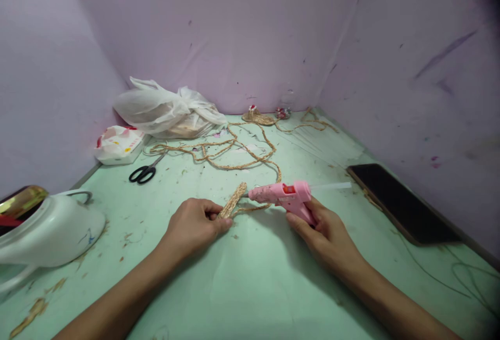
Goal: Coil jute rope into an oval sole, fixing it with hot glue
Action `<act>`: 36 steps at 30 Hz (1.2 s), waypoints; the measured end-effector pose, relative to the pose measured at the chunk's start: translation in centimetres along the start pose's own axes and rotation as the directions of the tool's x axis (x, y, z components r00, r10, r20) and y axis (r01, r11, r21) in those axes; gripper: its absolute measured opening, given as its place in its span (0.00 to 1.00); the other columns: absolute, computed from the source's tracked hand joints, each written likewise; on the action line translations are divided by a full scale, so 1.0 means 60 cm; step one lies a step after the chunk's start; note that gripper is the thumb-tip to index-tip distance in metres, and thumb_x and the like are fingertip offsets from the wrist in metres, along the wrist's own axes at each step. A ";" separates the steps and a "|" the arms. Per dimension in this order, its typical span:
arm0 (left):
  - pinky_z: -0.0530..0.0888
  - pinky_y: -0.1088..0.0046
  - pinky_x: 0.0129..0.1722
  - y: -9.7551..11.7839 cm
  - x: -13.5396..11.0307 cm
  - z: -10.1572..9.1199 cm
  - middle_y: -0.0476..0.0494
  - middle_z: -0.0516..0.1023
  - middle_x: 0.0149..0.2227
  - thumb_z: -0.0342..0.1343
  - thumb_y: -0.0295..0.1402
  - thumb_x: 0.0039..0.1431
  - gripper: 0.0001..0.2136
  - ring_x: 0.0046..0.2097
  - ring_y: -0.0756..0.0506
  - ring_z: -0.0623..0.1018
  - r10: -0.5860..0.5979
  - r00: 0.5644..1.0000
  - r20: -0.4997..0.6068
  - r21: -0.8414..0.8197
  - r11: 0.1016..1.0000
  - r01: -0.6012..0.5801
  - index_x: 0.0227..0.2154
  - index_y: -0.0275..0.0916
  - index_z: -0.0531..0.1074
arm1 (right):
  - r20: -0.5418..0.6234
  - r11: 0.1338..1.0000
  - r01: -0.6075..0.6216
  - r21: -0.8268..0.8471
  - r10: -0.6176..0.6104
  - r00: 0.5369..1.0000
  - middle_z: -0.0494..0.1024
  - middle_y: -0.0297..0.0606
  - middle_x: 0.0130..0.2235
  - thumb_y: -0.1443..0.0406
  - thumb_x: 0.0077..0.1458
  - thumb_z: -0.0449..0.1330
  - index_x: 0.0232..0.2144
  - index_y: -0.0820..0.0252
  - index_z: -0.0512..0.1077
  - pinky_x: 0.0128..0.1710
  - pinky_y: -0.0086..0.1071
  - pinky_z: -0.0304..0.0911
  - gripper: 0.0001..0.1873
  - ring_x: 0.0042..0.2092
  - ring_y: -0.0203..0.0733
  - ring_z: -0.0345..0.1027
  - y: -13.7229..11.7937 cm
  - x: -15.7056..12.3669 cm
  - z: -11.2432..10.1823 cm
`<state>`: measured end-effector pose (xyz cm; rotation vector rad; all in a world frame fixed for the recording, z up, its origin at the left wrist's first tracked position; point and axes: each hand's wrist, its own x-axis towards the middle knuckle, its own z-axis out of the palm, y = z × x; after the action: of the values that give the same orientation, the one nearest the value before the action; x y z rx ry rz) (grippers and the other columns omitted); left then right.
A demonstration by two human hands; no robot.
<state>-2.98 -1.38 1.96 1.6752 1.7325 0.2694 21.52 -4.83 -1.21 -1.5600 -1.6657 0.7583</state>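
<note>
My left hand (199, 223) pinches a flat piece of braided straw cord (234, 200), tilted up off the table. In my right hand (322, 225) is a pink hot glue gun (283, 194), its nozzle pointing left at the braided piece, touching it or very close. A clear glue stick (332, 186) sticks out of the gun's back end. From the braided piece a long loose straw cord (242, 165) runs right, then winds in loops across the table behind my hands.
Black-handled scissors (144, 173) lie left of the cord. Behind them are a white box (121, 145) and a knotted white plastic bag (167, 108). A white pot (54, 230) stands left, a dark phone (402, 202) lies right. A small woven straw item (258, 116) sits at the back.
</note>
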 end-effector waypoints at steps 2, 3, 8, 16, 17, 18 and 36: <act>0.62 0.73 0.26 0.002 0.000 0.000 0.48 0.73 0.23 0.56 0.44 0.44 0.17 0.27 0.46 0.70 -0.002 1.000 -0.002 0.005 1.000 0.002 0.32 0.38 0.80 | -0.021 1.000 0.016 0.017 -0.016 1.000 0.75 0.35 0.31 0.56 0.54 0.53 0.44 0.61 0.71 0.33 0.32 0.60 0.19 0.32 0.42 0.67 -0.001 0.001 -0.001; 0.62 0.73 0.26 0.003 -0.001 0.000 0.48 0.73 0.23 0.56 0.44 0.43 0.17 0.27 0.46 0.70 -0.002 1.000 -0.002 0.007 1.000 0.002 0.32 0.37 0.80 | -0.028 1.000 0.021 0.018 -0.021 0.999 0.76 0.36 0.33 0.57 0.54 0.53 0.43 0.61 0.71 0.33 0.32 0.61 0.19 0.33 0.42 0.67 -0.001 0.001 -0.001; 0.63 0.73 0.26 0.008 -0.002 -0.002 0.49 0.73 0.22 0.56 0.43 0.44 0.17 0.26 0.47 0.69 0.019 1.000 -0.009 0.020 1.000 -0.018 0.32 0.37 0.80 | -0.059 1.000 0.021 0.010 -0.020 0.998 0.77 0.38 0.33 0.56 0.54 0.53 0.39 0.61 0.72 0.32 0.32 0.62 0.17 0.33 0.43 0.69 0.001 0.004 0.002; 0.64 0.73 0.27 0.006 -0.003 -0.002 0.48 0.75 0.23 0.57 0.43 0.44 0.17 0.28 0.46 0.72 0.009 1.000 -0.001 -0.002 1.000 -0.009 0.33 0.37 0.80 | -0.106 0.999 0.014 0.029 -0.011 0.994 0.78 0.39 0.33 0.56 0.53 0.54 0.40 0.61 0.72 0.32 0.32 0.63 0.17 0.33 0.45 0.70 -0.001 0.005 0.002; 0.64 0.73 0.27 0.006 -0.003 -0.002 0.49 0.75 0.23 0.57 0.43 0.44 0.17 0.27 0.46 0.72 0.007 1.000 -0.003 -0.004 1.000 -0.007 0.32 0.38 0.80 | -0.106 1.000 0.012 0.027 -0.009 0.994 0.78 0.39 0.33 0.56 0.53 0.54 0.39 0.61 0.72 0.32 0.32 0.63 0.17 0.33 0.44 0.70 -0.001 0.005 0.002; 0.64 0.72 0.28 0.007 -0.003 -0.002 0.49 0.75 0.23 0.57 0.44 0.44 0.17 0.27 0.46 0.72 0.007 1.000 -0.005 -0.004 1.000 -0.007 0.32 0.38 0.80 | -0.107 1.000 0.009 0.023 -0.007 0.994 0.78 0.39 0.33 0.56 0.53 0.54 0.39 0.61 0.72 0.32 0.32 0.63 0.17 0.33 0.44 0.70 -0.001 0.006 0.002; 0.63 0.69 0.29 0.025 -0.024 -0.012 0.45 0.78 0.31 0.53 0.41 0.48 0.14 0.33 0.42 0.75 0.015 0.997 -0.080 0.304 0.953 0.010 0.34 0.43 0.78 | -0.259 0.980 -0.155 0.123 0.182 0.949 0.69 0.33 0.17 0.55 0.53 0.54 0.21 0.58 0.67 0.18 0.28 0.54 0.15 0.19 0.37 0.61 0.017 0.069 -0.045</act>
<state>-2.38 -2.26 3.85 1.9076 1.9088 0.0731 24.30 -0.76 -0.08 -1.6664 -1.2903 0.6713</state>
